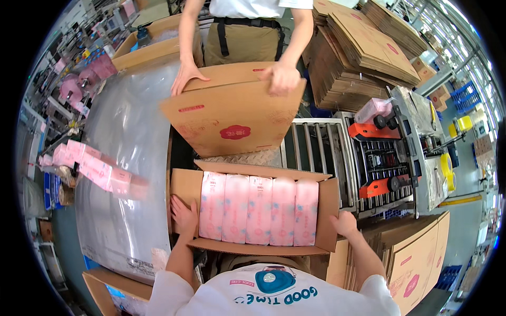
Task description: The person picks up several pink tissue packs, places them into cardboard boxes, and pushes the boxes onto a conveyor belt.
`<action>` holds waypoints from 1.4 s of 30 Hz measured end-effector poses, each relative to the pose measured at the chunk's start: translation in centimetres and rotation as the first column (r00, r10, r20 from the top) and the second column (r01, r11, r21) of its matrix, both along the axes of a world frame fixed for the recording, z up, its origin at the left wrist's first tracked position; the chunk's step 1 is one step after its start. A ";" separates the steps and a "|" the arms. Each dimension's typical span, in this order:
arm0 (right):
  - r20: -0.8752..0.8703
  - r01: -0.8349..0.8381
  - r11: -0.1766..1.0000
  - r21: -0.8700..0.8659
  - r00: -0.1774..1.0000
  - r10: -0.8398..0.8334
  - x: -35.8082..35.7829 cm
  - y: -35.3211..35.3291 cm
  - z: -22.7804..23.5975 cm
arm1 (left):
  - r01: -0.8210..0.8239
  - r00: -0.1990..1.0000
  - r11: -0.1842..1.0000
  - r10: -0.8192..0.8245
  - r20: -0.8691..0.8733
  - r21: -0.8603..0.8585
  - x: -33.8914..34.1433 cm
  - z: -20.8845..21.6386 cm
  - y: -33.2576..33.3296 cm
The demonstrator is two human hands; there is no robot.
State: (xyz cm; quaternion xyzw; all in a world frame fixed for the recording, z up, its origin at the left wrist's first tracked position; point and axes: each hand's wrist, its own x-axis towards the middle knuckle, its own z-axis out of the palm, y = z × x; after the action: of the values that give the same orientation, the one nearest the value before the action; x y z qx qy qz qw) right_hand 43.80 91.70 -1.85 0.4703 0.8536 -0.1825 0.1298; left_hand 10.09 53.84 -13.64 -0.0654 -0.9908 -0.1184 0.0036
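In front of me stands an open cardboard box (262, 248) with a row of several pink tissue packs (259, 210) in it. My left hand (184, 216) lies on the box's left flap, its fingers stretched out. At the opposite end my right hand (345, 224) is curled round the edge of the right flap. Across from me, a co-worker's two hands (284, 78) hold a second brown carton (211, 118) with red print, tilted above the metal plate beyond my box.
A shiny metal table (126, 116) on the left carries a line of pink packs (97, 171). To the right run a roller conveyor (316, 142) and a machine with orange parts (377, 187). Flattened cartons (363, 47) are piled far right; more cartons (411, 258) stand near right.
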 end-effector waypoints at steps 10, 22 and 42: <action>0.297 -0.038 0.996 -0.080 0.953 0.061 0.7 6.5 4.8 | -0.334 0.667 0.739 -0.253 0.701 0.585 0.8 9.8 2.6; -0.102 -0.523 0.535 -0.664 0.771 0.628 -3.1 0.3 4.0 | 0.942 0.299 0.333 -0.882 0.364 0.033 8.9 3.2 13.6; -0.067 0.665 0.388 -0.638 0.454 -0.889 5.3 2.7 -8.2 | 0.455 0.723 0.752 -0.625 0.296 0.477 5.7 -2.8 11.8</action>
State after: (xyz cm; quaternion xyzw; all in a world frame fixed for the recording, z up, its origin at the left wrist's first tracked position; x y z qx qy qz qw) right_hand 49.11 94.39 -10.10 0.7177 0.4397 -0.5392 -0.0288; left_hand 15.79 65.61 -16.40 -0.3264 -0.8594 -0.3105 -0.2419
